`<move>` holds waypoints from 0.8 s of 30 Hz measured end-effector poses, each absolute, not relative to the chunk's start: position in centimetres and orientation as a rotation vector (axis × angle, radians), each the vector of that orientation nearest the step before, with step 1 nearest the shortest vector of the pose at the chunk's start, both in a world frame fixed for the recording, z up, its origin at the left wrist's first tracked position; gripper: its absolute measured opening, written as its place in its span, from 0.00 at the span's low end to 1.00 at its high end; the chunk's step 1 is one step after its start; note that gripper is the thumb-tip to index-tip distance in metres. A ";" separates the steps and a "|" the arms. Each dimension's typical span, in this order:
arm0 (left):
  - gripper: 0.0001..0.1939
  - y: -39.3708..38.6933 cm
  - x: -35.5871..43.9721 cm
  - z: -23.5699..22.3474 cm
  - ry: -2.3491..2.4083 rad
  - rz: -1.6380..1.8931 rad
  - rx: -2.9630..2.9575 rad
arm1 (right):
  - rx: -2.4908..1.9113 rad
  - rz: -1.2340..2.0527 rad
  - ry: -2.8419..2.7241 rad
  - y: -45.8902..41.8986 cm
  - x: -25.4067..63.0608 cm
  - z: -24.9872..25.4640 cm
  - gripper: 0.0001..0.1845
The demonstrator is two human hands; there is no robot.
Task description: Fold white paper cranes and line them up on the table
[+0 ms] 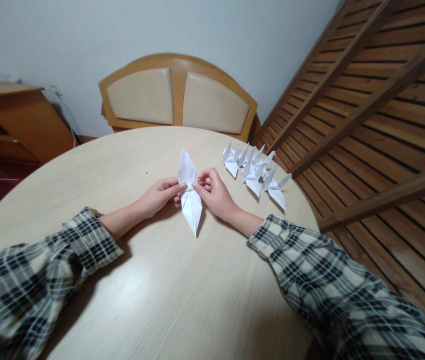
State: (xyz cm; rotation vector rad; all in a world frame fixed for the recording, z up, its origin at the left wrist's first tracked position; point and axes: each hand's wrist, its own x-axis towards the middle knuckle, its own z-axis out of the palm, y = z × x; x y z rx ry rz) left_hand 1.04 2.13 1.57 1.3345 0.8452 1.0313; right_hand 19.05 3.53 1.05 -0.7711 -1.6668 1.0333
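Observation:
A white folded paper [191, 210], long and diamond-shaped with pointed ends, is held just above the table in the middle of the head view. My left hand [162, 195] pinches its left side, thumb on top near the middle and fingers beneath. From the right, my right hand [217, 194] grips the same paper, its thumb pressed close to the left thumb and its fingers curled behind. Both thumbs meet at the paper's narrow middle crease. The fingertips under the paper are partly hidden.
Several finished white paper cranes [252, 180] stand grouped at the right of the round wooden table [152, 290]. Beyond it is a padded headboard-like panel [177, 95]. A slatted wooden screen [385, 125] rises at the right, and a wooden desk [20, 115] stands at the far left.

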 end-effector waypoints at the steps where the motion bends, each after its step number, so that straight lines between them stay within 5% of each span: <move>1: 0.10 2.1 1.0 1.6 0.842 1.033 1.335 | -0.770 1.038 -1.669 3.5 19.0 1.1 0.12; 24: 0.10 2.2 1.2 1.6 0.850 1.037 1.368 | -0.730 1.152 -1.610 3.4 19.1 0.9 0.13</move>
